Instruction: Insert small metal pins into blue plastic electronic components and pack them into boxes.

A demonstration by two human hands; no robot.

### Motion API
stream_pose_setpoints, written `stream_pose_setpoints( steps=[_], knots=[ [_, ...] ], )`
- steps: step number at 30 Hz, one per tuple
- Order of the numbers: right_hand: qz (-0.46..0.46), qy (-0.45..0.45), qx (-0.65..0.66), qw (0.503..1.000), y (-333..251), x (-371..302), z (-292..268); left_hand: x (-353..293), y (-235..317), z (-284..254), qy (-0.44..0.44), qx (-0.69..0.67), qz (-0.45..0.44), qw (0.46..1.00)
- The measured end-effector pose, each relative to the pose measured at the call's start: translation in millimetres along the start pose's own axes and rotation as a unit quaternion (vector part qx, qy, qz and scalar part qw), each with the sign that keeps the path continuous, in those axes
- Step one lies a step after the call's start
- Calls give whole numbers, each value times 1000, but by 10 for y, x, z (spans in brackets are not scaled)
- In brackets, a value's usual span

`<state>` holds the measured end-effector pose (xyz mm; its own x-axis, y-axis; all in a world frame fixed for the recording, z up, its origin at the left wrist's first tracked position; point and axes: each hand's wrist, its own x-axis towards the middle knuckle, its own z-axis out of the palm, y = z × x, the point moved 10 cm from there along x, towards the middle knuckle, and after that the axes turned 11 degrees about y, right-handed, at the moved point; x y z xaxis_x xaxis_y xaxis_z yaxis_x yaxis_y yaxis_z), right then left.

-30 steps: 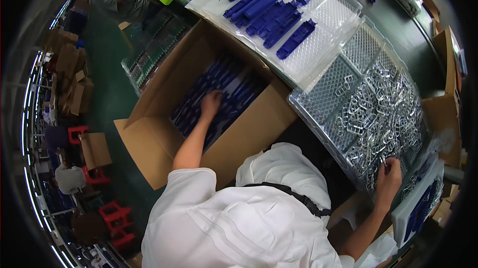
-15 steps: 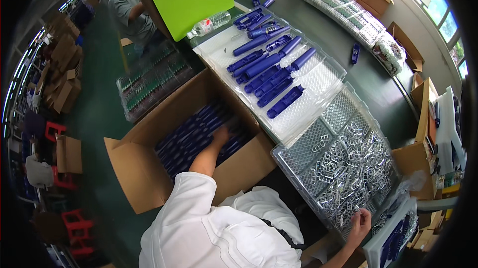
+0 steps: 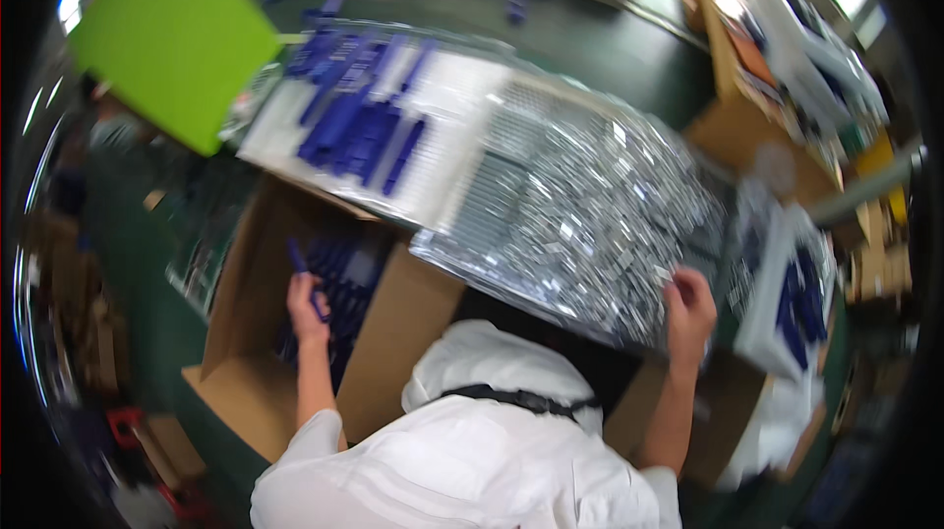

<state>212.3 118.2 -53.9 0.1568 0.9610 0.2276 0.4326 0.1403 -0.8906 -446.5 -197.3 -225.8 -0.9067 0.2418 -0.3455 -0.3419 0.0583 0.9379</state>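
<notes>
The clear tray point(image 3: 489, 197) of metal clips point(image 3: 600, 205) is sitting on the bench point(image 3: 590, 42), and everything else is placing itself around it. To the left of the tray and lower than it, the left hand point(image 3: 305, 311) is reaching into an open cardboard box point(image 3: 403, 323) and is closing its fingers around a slim blue part point(image 3: 296, 255). This part is pointing its long axis mostly away from the person, its far end leaning a little farther from the tray; it is showing on both sides of the grip. More blue pieces point(image 3: 344, 264) are lying in the box behind and beside that hand.

The right hand point(image 3: 691, 311) is hovering around the tray's near right corner, its fingers curling in toward the thumb. Blur is hiding whether it is pinching a clip or touching the heap, so I cannot tell. The clips are lying just beside it, toward the tray's middle, while the held blue part is lying across the tray's full width from it: the left hand is the nearer one.

Left of the tray, a white-lined tray point(image 3: 447, 116) is carrying blue housings point(image 3: 349, 131), most of them running away from the person. Farther left, a green panel point(image 3: 177, 47) is standing.
</notes>
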Motion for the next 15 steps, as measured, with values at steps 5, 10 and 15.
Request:
stream_pose_setpoints(
  steps=[5, 10, 15],
  knots=[
    [78, -9, 183, 980, -308, 13, 22, -1606, 790, 1381, -303, -175, -86, 933],
    [123, 31, 220, 967, -440, -184, -233, -3198, 375, 2691, -610, -79, -224, 756],
    [67, 30, 209, 975, -664, -362, -535, -4203, -260, 3299, -632, 38, -382, 673]
  ],
)
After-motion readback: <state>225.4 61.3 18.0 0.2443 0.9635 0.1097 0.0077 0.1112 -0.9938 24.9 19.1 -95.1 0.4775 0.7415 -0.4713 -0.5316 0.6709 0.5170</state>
